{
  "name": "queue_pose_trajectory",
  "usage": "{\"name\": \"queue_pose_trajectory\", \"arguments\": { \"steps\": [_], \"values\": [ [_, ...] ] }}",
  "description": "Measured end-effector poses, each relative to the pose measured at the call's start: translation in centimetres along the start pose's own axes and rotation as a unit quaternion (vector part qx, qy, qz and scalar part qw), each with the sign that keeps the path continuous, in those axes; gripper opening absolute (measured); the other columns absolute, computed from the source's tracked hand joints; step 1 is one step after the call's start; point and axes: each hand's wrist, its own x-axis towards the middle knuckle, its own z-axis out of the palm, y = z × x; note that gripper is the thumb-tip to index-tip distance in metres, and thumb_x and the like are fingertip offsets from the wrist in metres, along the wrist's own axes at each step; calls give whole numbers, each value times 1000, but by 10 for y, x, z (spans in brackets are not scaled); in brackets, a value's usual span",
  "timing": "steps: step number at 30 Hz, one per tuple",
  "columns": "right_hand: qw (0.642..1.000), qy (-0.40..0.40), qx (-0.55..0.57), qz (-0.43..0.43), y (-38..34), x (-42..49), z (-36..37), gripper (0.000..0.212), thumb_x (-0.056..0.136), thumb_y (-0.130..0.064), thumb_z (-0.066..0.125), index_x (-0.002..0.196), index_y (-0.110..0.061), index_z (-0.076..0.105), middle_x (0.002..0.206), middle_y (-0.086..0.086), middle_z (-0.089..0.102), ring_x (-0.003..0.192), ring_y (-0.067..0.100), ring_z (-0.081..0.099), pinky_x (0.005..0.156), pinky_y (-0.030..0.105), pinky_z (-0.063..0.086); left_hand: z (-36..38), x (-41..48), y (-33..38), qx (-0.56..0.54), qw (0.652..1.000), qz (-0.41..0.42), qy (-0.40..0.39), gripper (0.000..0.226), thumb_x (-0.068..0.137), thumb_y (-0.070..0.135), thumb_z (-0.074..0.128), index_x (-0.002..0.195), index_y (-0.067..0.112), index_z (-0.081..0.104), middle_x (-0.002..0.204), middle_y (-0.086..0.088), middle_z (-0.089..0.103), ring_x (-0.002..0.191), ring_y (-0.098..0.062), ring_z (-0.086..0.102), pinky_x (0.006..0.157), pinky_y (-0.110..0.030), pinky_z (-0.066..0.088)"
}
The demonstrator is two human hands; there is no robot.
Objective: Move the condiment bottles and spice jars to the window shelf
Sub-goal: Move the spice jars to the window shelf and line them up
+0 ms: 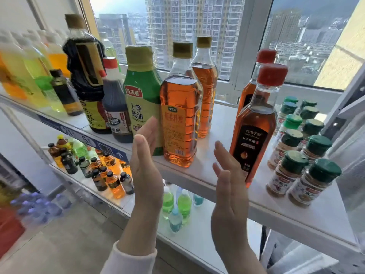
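Hands, left (147, 165) and right (230, 186), empty, fingers spread, before amber cooking-wine bottle (180, 113); spice jars (300, 153) rightward.

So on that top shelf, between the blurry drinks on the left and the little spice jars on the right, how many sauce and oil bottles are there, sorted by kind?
Amber bottles with gold caps: 2
Amber bottles with red caps: 2
Green oyster sauce bottle: 1
Dark sauce bottles: 3
Total: 8
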Motion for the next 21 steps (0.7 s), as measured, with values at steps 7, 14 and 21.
{"name": "queue_pose_trajectory", "arguments": {
  "steps": [7, 14, 21],
  "values": [
    [989, -74, 18, 129, 25, 33, 43, 68, 81, -67, 27, 143, -36, 27, 148, -21, 29, 132, -11, 26, 111, 16, 24, -12, 14, -45, 76, 991, -105, -42, 73, 82, 66, 20, 142, 26, 33, 145, 5, 40, 134, -6, 35, 110, -27, 29],
    [991, -4, 38, 130, 30, 31, 65, 61, 80, -69, 28, 135, -43, 34, 137, -27, 42, 128, -10, 36, 112, 25, 30, -14, 19, -56, 34, 991, -76, -101, 92, 62, 91, 24, 132, 34, 40, 141, 7, 36, 132, -4, 36, 105, -20, 37],
    [992, 40, 15, 119, 33, 26, 61, 98, 65, -89, 27, 143, -30, 31, 140, -23, 41, 124, -16, 37, 99, 3, 32, -17, 24, -58, -7, 975, -102, -197, 92, 58, 93, 25, 126, 33, 45, 133, 7, 43, 114, 14, 44, 95, -15, 38]
  ]
}}
